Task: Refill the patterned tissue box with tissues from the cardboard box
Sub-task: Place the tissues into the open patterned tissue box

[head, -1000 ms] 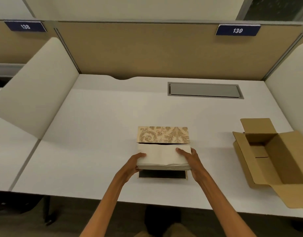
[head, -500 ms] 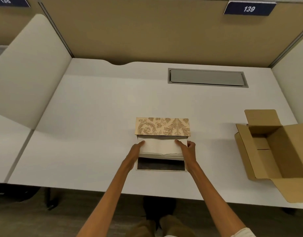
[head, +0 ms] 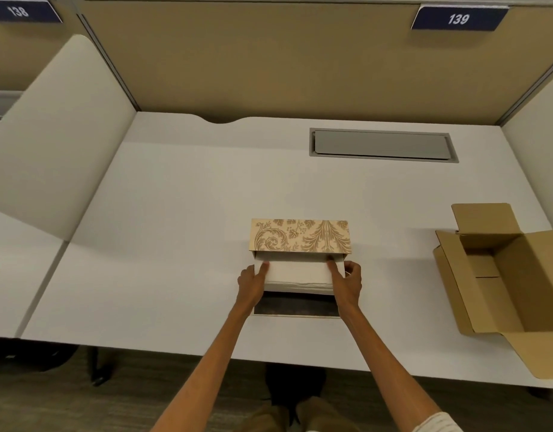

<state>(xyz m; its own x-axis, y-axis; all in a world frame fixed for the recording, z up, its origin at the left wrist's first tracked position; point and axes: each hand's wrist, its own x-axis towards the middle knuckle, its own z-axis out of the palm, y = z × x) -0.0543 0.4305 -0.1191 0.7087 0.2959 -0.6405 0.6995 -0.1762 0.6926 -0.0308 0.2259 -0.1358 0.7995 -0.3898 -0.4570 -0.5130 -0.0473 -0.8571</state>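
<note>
The patterned tissue box (head: pixel 300 235) lies on its side in the middle of the white desk (head: pixel 175 229), its open end facing me and its flap (head: pixel 295 308) flat on the desk. A white stack of tissues (head: pixel 298 274) sits partly inside the opening. My left hand (head: pixel 251 283) grips the stack's left end and my right hand (head: pixel 346 282) grips its right end, fingers lying on top. The open cardboard box (head: pixel 499 275) stands at the right, its inside showing no tissues.
A grey cable hatch (head: pixel 382 145) is set into the desk at the back right. Beige dividers rise at the left (head: pixel 57 145) and right; a tan partition with the sign 139 (head: pixel 458 17) closes the back.
Both hands have pushed the tissue stack away from me, further into the patterned box. More of the dark flap now shows in front of the stack.
</note>
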